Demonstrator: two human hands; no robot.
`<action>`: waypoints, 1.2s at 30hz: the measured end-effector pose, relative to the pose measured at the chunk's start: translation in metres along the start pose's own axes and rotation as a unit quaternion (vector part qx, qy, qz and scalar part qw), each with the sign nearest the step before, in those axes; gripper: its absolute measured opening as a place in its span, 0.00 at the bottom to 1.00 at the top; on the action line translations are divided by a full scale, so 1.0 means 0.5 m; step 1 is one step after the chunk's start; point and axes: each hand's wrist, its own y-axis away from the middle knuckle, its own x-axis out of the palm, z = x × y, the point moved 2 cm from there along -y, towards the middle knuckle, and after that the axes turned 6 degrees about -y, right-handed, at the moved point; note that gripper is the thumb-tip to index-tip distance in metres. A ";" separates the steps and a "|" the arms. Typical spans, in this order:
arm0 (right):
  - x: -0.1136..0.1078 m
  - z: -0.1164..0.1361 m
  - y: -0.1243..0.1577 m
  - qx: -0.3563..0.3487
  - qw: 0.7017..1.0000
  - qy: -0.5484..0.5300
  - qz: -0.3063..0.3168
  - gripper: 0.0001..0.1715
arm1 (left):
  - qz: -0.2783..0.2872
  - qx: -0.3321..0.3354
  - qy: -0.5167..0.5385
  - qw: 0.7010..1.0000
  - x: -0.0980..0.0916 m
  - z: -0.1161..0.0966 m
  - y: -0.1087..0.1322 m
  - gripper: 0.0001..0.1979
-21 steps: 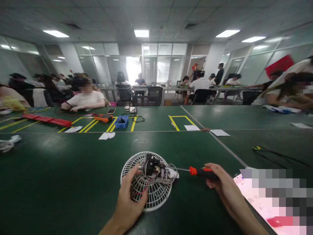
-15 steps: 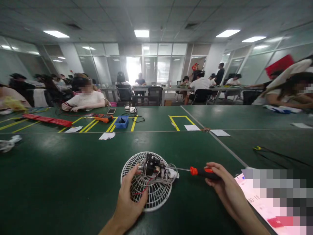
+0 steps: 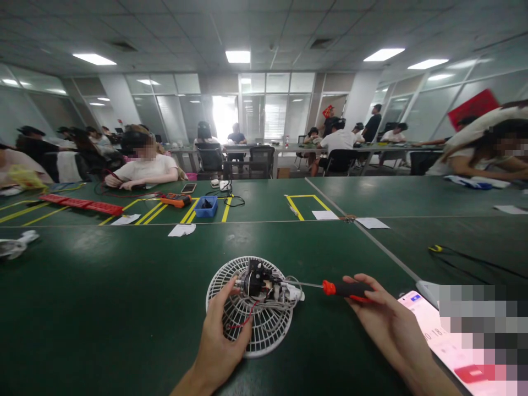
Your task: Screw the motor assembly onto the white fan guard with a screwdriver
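Observation:
A round white fan grille (image 3: 270, 344) lies on the green table in front of me. On top of it rests a black fan motor assembly (image 3: 256, 279) with grey and red wires. My left hand (image 3: 220, 333) curls around the left side of the motor, its fingertips at the motor's shaft end and the thumb over the grille. In my right hand (image 3: 385, 319) is a screwdriver (image 3: 346, 289) with a black and red handle, held level. Its blade points left and reaches the white part at the motor's right end; the very tip is hidden there.
A lit phone (image 3: 437, 330) lies by my right forearm. Farther off are a blue bin (image 3: 205, 207), an orange multimeter (image 3: 176, 199), red trays (image 3: 80, 204), paper slips and a black cord (image 3: 466, 259). People sit at tables beyond.
The fingers of my right hand have shifted on the screwdriver handle, now lying more stretched along it. My left hand, the motor and the grille stay nearly in place.

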 end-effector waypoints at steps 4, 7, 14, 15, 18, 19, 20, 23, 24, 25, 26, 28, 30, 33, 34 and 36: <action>0.012 -0.004 0.008 0.005 0.998 -0.043 -0.041 0.13 | 0.002 -0.004 0.005 1.000 0.002 0.001 0.003 0.35; 0.020 -0.006 0.009 0.008 0.997 -0.052 -0.063 0.05 | 0.003 -0.006 0.003 1.000 0.002 0.001 0.004 0.36; 0.002 -0.001 -0.005 -0.021 0.999 0.018 0.030 0.07 | 0.011 -0.014 0.011 1.000 0.001 0.000 0.004 0.36; -0.004 -0.001 -0.008 -0.034 0.998 0.038 0.035 0.09 | 0.010 -0.016 0.012 1.000 0.001 0.000 0.005 0.36; -0.016 -0.004 -0.014 -0.052 0.994 0.091 0.042 0.16 | 0.004 -0.019 0.010 1.000 0.002 0.001 0.006 0.36; -0.016 -0.005 -0.014 -0.050 0.992 0.103 0.044 0.18 | 0.003 -0.019 0.009 1.000 0.002 0.001 0.005 0.36; -0.016 -0.006 -0.012 -0.049 0.992 0.112 0.045 0.19 | 0.000 -0.017 0.008 1.000 0.002 0.001 0.005 0.35; -0.010 -0.004 -0.004 -0.064 0.990 0.118 0.050 0.20 | -0.009 -0.008 0.006 1.000 0.001 -0.002 0.002 0.35; -0.009 -0.002 -0.002 -0.072 0.989 0.115 0.053 0.20 | -0.010 -0.006 0.006 1.000 0.001 -0.002 0.001 0.35; -0.008 0.000 0.001 -0.077 0.989 0.113 0.058 0.20 | -0.010 -0.006 0.006 1.000 0.001 -0.002 0.001 0.35; -0.008 0.002 0.002 -0.081 0.989 0.112 0.061 0.20 | -0.009 -0.007 0.004 1.000 0.001 -0.002 0.001 0.35; -0.011 0.004 0.002 -0.086 0.988 0.110 0.065 0.19 | -0.005 -0.010 0.000 1.000 0.001 -0.001 0.001 0.34; -0.015 0.004 0.000 -0.089 0.988 0.108 0.062 0.19 | -0.001 -0.011 -0.003 1.000 0.001 0.000 0.002 0.34; -0.016 0.002 -0.002 -0.090 0.989 0.101 0.057 0.21 | 0.001 -0.008 -0.004 1.000 0.000 0.000 0.003 0.34; -0.015 0.002 -0.001 -0.089 0.990 0.098 0.054 0.21 | 0.000 -0.006 -0.004 1.000 0.000 0.000 0.003 0.34; -0.010 0.002 0.002 -0.082 0.991 0.091 0.046 0.22 | 0.000 -0.001 -0.008 1.000 0.001 0.001 0.003 0.34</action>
